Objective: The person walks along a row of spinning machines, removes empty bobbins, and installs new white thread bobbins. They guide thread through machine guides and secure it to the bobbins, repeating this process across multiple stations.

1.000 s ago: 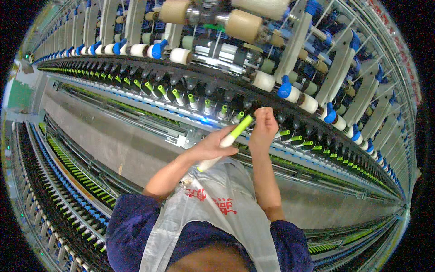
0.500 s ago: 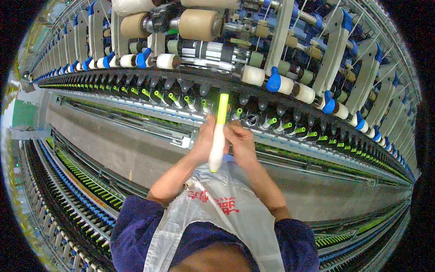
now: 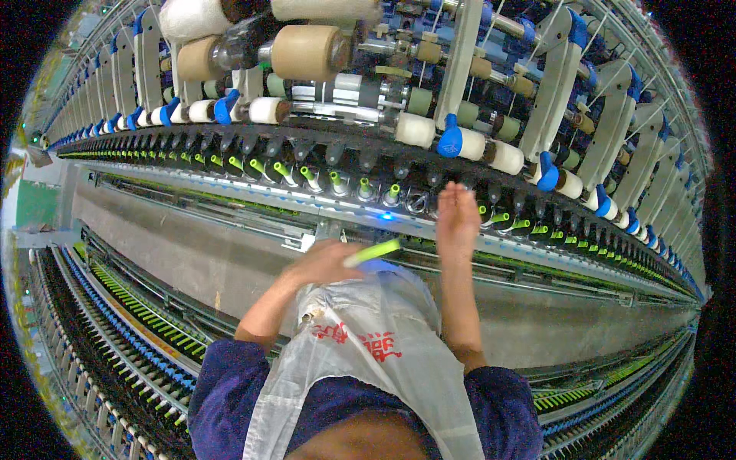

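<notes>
My left hand is closed around a yarn bobbin in front of the apron. The bobbin's bare yellow-green tube end sticks out to the right; the hand hides most of its white wound part. My right hand reaches up to the spindle row, fingers pressed together over a spindle place; what they hold, if anything, is hidden. Just left of it is a spindle place with a ring and no green tube. Yellow-green tubes stand on the spindles to either side.
Above the spindles run white rollers, blue-tipped arms and large tan rollers. A metal rail lies below the row, with a small blue light. A second machine stands behind at lower left.
My right hand has left the bobbin and moved up and right to the spindle row. My left hand has drawn the bobbin lower and left, tilting it from upright toward the right.
</notes>
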Motion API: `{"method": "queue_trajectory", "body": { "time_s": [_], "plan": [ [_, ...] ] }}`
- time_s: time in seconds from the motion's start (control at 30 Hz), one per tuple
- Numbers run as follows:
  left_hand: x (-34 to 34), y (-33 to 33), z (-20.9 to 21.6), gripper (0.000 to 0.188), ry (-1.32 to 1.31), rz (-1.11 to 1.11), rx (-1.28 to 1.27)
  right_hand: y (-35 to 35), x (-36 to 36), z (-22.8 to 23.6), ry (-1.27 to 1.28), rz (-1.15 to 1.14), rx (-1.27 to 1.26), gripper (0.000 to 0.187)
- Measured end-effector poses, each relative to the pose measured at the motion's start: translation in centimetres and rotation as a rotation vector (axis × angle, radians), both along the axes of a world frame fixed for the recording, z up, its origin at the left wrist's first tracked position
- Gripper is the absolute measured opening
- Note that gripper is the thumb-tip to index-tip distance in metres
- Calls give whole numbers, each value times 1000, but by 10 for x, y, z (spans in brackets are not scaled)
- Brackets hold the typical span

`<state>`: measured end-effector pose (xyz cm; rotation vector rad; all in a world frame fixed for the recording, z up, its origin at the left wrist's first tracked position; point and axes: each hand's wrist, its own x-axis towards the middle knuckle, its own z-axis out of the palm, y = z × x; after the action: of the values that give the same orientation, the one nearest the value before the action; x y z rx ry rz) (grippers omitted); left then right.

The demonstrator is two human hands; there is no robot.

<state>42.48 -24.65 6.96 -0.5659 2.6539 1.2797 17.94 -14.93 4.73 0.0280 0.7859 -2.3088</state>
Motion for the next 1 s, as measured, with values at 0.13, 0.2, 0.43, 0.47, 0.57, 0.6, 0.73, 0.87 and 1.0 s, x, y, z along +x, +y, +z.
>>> {"method": "queue_trajectory", "body": {
  "time_s": [0.13,0.2,0.43,0.47,0.57,0.6,0.73,0.87,1.0],
  "plan": [
    [81,-47,-24,35,-444,156,-320,57,-61,-30,407,302,-46,12],
    [112,-64,-39,23,-299,317,-494,66,-62,-68,1466,222,624,16],
    [110,-67,-110,23,475,1223,1020,30,-14,-151,1965,497,1052,34],
    [104,-67,-121,20,588,1325,1145,19,-6,-158,1959,488,1097,34],
    [96,-68,-148,21,892,1346,1321,-2,4,-176,1960,501,1347,35],
    [94,-69,-156,20,767,1402,1121,-3,3,-182,2014,440,1343,35],
    [82,-76,-167,20,496,1124,180,11,-11,-194,2072,102,1233,30],
    [48,-53,-133,30,263,951,-200,16,-14,-166,1882,136,1268,30],
    [-24,-1,-75,34,917,686,104,0,-13,-104,1303,357,1240,32]
  ]
}}
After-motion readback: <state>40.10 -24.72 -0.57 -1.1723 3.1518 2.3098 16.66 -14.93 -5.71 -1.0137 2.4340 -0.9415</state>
